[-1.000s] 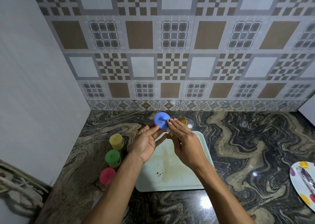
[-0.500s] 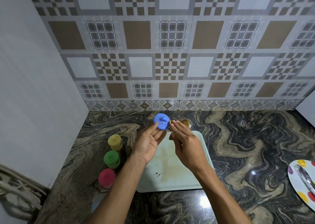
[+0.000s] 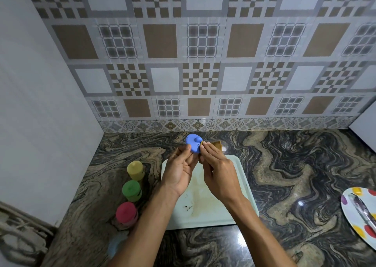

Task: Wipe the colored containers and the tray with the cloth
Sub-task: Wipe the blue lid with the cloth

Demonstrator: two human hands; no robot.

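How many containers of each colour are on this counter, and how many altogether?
Blue container: 1
Yellow container: 1
Green container: 1
Red container: 1
Total: 4

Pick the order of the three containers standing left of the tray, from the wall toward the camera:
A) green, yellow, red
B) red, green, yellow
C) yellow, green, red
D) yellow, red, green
C: the yellow container stands nearest the wall, the green container is in the middle, and the red container is closest to the camera, all in a row beside the tray.
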